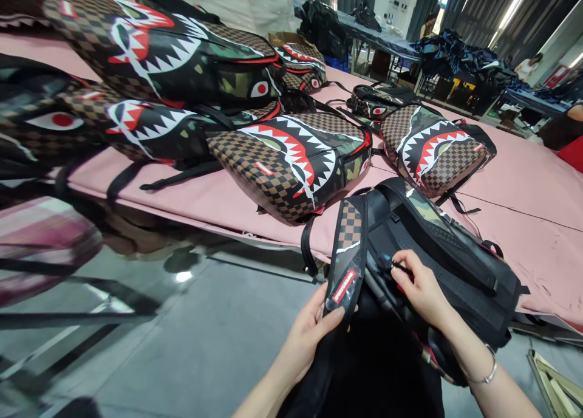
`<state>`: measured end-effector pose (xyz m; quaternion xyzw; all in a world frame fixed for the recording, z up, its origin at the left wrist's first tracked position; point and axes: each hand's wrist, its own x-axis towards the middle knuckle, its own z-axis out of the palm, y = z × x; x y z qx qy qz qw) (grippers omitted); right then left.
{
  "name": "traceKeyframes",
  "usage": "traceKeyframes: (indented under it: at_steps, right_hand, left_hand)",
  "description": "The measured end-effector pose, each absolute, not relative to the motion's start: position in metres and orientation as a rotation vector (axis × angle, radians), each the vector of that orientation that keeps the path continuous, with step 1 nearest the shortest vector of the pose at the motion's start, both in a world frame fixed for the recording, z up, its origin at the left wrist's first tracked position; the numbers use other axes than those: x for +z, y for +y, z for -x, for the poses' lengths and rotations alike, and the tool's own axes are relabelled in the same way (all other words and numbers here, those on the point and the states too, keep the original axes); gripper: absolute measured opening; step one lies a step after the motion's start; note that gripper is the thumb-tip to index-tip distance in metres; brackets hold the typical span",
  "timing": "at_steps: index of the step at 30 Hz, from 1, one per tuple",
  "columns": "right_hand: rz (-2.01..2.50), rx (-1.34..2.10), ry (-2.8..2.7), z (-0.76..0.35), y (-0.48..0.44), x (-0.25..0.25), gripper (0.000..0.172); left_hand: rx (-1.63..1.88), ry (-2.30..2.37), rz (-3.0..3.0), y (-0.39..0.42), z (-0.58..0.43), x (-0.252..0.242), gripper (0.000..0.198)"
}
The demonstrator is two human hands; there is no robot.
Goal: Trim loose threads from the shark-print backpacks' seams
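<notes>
A black backpack [432, 260] lies with its padded back up at the pink table's near edge, partly over my lap. My left hand [314, 321] is closed around one of its shoulder straps [350, 229], which has a brown check panel and a red-and-white label [345, 286] under clear film. Above the back panel, my right hand [421, 284] pinches a small dark object [397, 265] with a bit of blue at its end. Fingers cover most of that object, so its kind is unclear. A bracelet circles my right wrist.
Several checked shark-mouth backpacks [296, 157] lie on the pink table [514, 175], some stacked at the left. Another backpack [437, 147] sits just beyond mine. A plaid-covered seat [45, 254] stands at left. Dark material [460, 56] is heaped on a far table; people are behind.
</notes>
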<state>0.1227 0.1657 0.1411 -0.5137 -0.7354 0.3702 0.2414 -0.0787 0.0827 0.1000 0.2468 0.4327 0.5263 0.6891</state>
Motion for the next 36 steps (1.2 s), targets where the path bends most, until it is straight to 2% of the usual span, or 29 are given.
traceKeyframes:
  at_steps: [10, 15, 22, 27, 33, 36]
  right_hand:
    - [1.292, 1.218, -1.687, -0.106, 0.123, 0.127, 0.02]
    - [1.309, 1.205, -1.705, -0.096, 0.128, 0.133, 0.017]
    - [1.342, 1.128, -1.766, -0.09, 0.138, 0.135, 0.016]
    - [1.275, 1.182, -1.635, -0.098, 0.151, 0.13, 0.019]
    - [1.077, 0.809, -2.018, -0.116, 0.188, 0.135, 0.015]
    - [0.889, 0.732, -2.172, -0.116, 0.207, 0.141, 0.015]
  left_hand:
    - [1.248, 0.93, -0.505, 0.082, 0.066, 0.108, 0.059]
    - [1.275, 0.972, -0.558, 0.08, 0.059, 0.108, 0.054]
    - [1.24, 1.001, -0.631, 0.081, 0.06, 0.102, 0.057]
    - [1.24, 0.998, -0.575, 0.079, 0.064, 0.105, 0.056]
    - [1.205, 0.877, -0.446, 0.079, 0.082, 0.102, 0.062]
    - [1.191, 0.824, -0.462, 0.08, 0.087, 0.099, 0.058]
